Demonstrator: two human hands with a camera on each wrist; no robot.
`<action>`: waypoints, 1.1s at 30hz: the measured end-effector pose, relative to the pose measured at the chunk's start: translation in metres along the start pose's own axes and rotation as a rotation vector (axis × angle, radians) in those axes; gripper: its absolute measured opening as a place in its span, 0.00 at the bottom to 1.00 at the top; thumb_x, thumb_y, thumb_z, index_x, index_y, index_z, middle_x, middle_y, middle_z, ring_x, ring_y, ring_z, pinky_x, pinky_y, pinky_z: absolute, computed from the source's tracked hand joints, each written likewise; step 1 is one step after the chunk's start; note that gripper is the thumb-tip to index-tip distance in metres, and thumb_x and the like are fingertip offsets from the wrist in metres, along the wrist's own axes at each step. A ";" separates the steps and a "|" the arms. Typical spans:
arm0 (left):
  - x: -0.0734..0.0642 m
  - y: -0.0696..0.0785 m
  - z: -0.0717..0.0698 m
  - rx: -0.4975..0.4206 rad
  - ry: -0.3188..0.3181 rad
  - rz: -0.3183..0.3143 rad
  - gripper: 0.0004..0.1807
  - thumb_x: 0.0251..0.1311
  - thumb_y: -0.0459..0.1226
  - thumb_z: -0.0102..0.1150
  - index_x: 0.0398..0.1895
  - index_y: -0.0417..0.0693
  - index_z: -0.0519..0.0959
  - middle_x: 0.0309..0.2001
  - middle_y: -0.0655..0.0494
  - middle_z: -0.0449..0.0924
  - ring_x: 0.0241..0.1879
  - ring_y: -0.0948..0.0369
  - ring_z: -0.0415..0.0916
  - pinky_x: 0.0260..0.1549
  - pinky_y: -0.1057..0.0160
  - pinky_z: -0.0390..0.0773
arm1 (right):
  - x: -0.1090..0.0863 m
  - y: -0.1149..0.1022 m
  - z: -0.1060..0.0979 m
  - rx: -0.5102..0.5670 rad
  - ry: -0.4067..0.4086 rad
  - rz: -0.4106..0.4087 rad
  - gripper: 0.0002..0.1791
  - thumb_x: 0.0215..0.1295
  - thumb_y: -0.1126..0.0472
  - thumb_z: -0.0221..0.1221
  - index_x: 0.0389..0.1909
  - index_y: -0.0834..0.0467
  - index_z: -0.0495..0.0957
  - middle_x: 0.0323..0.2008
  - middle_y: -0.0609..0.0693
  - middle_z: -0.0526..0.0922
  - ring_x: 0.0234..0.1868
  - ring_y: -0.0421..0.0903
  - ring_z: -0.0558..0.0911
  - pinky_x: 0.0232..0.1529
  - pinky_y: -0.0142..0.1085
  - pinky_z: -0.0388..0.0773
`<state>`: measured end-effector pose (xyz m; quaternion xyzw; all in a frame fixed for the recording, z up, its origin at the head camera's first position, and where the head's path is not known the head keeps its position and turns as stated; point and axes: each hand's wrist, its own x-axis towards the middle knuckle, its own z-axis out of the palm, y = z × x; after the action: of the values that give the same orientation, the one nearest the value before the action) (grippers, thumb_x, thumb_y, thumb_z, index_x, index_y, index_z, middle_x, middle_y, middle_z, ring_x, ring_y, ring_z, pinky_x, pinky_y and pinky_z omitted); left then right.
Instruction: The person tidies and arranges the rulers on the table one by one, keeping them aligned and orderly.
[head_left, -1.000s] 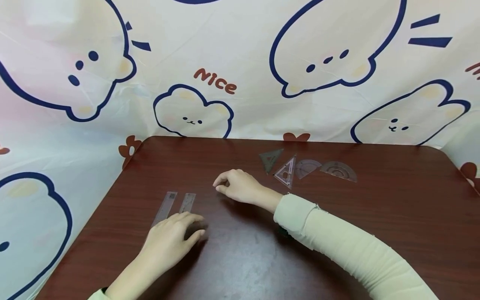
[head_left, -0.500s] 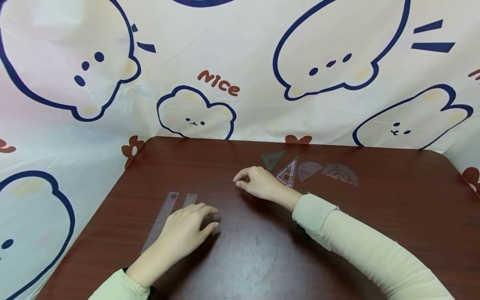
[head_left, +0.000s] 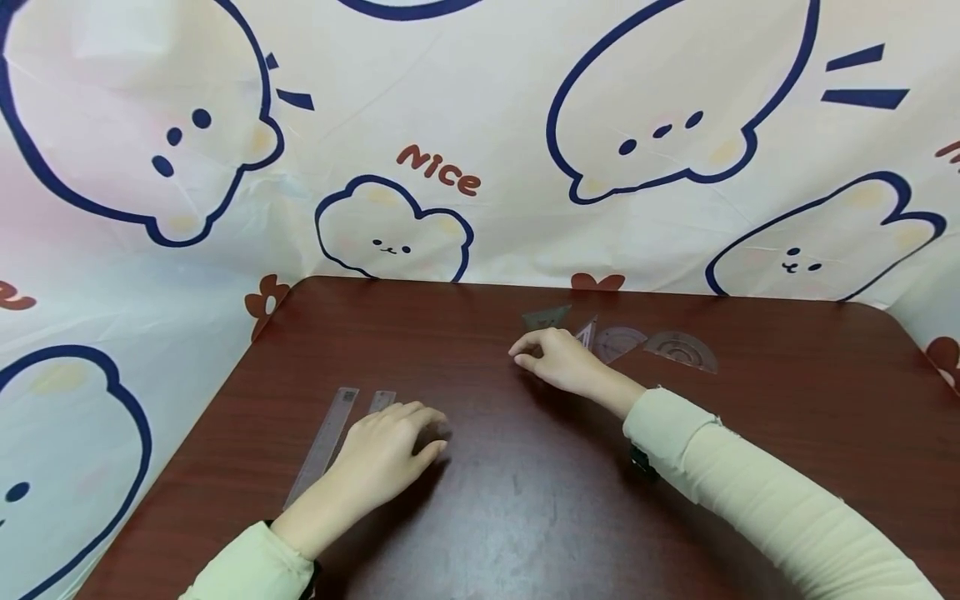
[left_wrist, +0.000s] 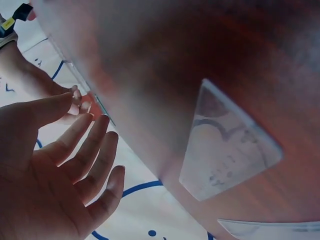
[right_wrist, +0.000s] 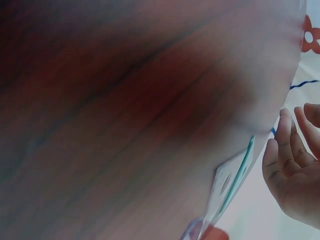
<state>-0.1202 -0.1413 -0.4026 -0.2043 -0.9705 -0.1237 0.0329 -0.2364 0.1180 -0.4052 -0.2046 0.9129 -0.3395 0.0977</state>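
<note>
My left hand (head_left: 390, 450) hovers over the table at left, fingers relaxed and nothing in them. Two clear rulers lie there: the long ruler (head_left: 324, 446) runs past the forearm, and the short ruler (head_left: 382, 401) is mostly hidden under the hand. In the left wrist view the end of the short ruler (left_wrist: 230, 150) lies beside the empty palm. Farther back, my right hand (head_left: 562, 358) is held above the table with loosely bent, empty fingers. It overlaps a clear set square (head_left: 587, 333) and the lower part of a dark greenish set square (head_left: 547, 317).
Right of the set squares lie a purplish protractor (head_left: 618, 342) and a clear semicircular protractor (head_left: 682, 350). The dark red-brown table (head_left: 480, 517) ends at the back against a cartoon-printed cloth (head_left: 510, 225).
My right hand has moved rightward to the set squares, now covering part of them. The left hand has shifted right and slightly up, uncovering more of the long ruler. The view has shifted slightly.
</note>
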 end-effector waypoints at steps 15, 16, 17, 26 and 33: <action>0.030 0.017 0.005 -0.021 -0.034 0.038 0.14 0.61 0.46 0.67 0.49 0.56 0.83 0.48 0.60 0.82 0.49 0.55 0.79 0.42 0.49 0.79 | -0.007 0.027 -0.021 -0.011 0.054 0.072 0.12 0.72 0.61 0.57 0.51 0.59 0.83 0.51 0.55 0.83 0.19 0.46 0.74 0.49 0.52 0.74; 0.033 0.018 0.006 -0.023 -0.036 0.041 0.14 0.61 0.46 0.67 0.49 0.56 0.83 0.49 0.60 0.82 0.49 0.55 0.79 0.42 0.49 0.79 | -0.008 0.028 -0.022 -0.021 0.062 0.069 0.12 0.72 0.61 0.57 0.51 0.59 0.83 0.50 0.55 0.84 0.22 0.46 0.75 0.51 0.51 0.73; 0.035 0.019 0.006 -0.025 -0.037 0.044 0.14 0.62 0.46 0.67 0.49 0.56 0.83 0.49 0.60 0.82 0.49 0.55 0.79 0.42 0.50 0.79 | -0.008 0.030 -0.023 -0.029 0.068 0.066 0.12 0.72 0.61 0.57 0.51 0.59 0.83 0.50 0.55 0.84 0.26 0.46 0.76 0.51 0.50 0.73; 0.056 0.021 0.011 -0.058 -0.065 0.025 0.13 0.63 0.47 0.65 0.49 0.58 0.83 0.49 0.61 0.81 0.51 0.56 0.78 0.43 0.49 0.79 | -0.011 0.046 -0.036 -0.049 0.110 0.094 0.12 0.71 0.63 0.58 0.50 0.61 0.83 0.48 0.56 0.84 0.40 0.49 0.82 0.37 0.41 0.77; 0.065 0.013 0.009 -0.064 -0.080 -0.004 0.14 0.63 0.47 0.65 0.50 0.57 0.83 0.50 0.60 0.81 0.52 0.56 0.78 0.43 0.47 0.78 | -0.005 0.051 -0.040 -0.058 0.105 0.109 0.12 0.71 0.63 0.58 0.50 0.60 0.83 0.45 0.55 0.85 0.37 0.47 0.83 0.36 0.41 0.76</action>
<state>-0.1749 -0.1021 -0.4011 -0.2081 -0.9670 -0.1463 -0.0128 -0.2602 0.1790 -0.4086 -0.1391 0.9360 -0.3172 0.0622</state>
